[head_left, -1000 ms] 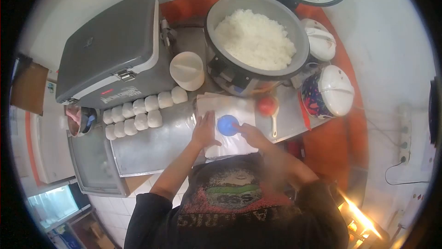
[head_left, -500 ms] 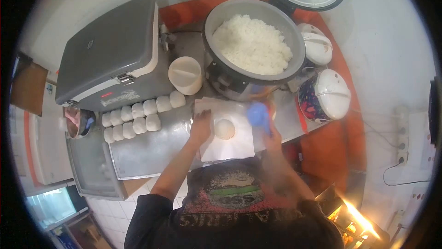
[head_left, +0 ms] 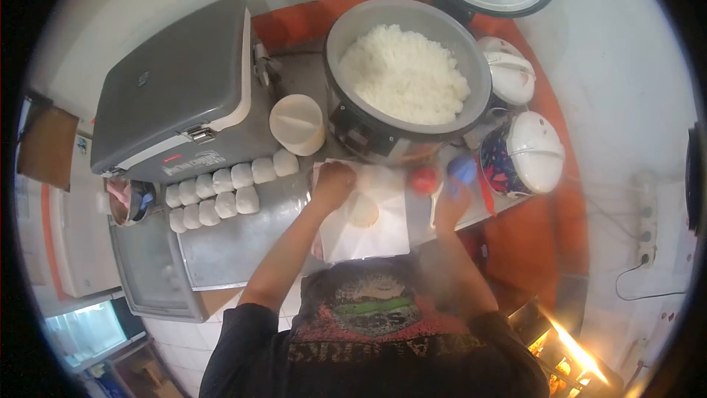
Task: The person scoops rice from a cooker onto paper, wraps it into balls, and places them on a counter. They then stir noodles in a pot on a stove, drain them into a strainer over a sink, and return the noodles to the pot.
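Note:
My left hand [head_left: 335,184] is closed at the upper left of a stack of white wrapping paper [head_left: 375,240], its fingers curled on a sheet. A flattened round of rice [head_left: 362,212] lies on the paper, just right of that hand. My right hand [head_left: 451,206] is at the counter's right side, its fingers around the lower part of a small blue cup [head_left: 462,169]; motion blurs them. Left of the cup is a round red object [head_left: 423,179], and a pale, thin handle [head_left: 434,203] lies between it and my right hand.
Behind the paper stands an open rice cooker [head_left: 342,114] full of white rice [head_left: 405,74]. Several wrapped white bundles [head_left: 227,204] line the metal tray at left, before a grey cooler box [head_left: 177,96]. A beige container [head_left: 297,124] and two lidded pails [head_left: 519,155] flank the cooker.
My right hand has moved right with the blue cup, away from the paper, uncovering the red object. My left hand has shifted slightly up and right, and its fingers have curled.

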`<state>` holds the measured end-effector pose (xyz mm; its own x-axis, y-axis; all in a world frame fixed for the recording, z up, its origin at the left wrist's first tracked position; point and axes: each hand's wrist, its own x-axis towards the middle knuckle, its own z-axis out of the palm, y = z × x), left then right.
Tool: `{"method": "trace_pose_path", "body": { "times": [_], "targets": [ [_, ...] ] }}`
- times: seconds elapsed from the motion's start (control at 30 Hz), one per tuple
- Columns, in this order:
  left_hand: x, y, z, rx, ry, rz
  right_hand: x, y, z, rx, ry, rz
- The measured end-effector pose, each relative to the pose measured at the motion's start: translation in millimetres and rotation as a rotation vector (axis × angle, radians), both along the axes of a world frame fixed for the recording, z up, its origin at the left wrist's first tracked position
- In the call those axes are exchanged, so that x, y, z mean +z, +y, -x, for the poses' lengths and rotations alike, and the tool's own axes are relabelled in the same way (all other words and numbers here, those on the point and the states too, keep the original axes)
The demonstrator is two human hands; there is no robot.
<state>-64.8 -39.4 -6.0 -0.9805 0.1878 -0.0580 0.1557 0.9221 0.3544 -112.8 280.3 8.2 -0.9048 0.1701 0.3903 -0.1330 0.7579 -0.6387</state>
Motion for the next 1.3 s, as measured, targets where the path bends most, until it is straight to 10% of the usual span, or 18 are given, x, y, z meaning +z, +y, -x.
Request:
{"method": "trace_pose_path", "body": {
  "times": [0.1, 0.27, 0.37, 0.67, 0.8, 1.0, 1.07, 1.27, 1.3],
  "targets": [
    [17, 12, -39, -0.113, 0.053, -0.083, 37, -67, -11, 0.458, -0.027, 0.12],
    [10, 28, -83, -0.185, 0.249, -0.085, 36, -120, -39, 1.063, -0.363, -0.461],
    [10, 29, -91, -0.174, 0.269, -0.094, 12, -118, -57, 0.764, -0.562, -0.691],
    [-8, -8, -96, 0.316, 0.28, 0.038, -10, -64, -95, 0.953, -0.348, -0.715],
    [-18, -28, -94, 0.493, -0.149, -0.405, -4, -71, -92, 0.929, -0.33, -0.625],
    [-61, -17, -121, 0.444, -0.038, -0.418, -12, -66, -99, 0.931, -0.34, -0.599],
    [-2, 6, -129, 0.583, -0.778, -0.587, -10, -61, -100, 0.945, -0.358, -0.571],
    [2, 32, -152, 0.973, -0.864, -1.907, 10, -61, -102, 0.964, -0.384, -0.467],
    [-4, 34, -153, 0.966, -0.707, -1.787, 6, -60, -104, 0.96, -0.356, -0.475]
  ]
}}
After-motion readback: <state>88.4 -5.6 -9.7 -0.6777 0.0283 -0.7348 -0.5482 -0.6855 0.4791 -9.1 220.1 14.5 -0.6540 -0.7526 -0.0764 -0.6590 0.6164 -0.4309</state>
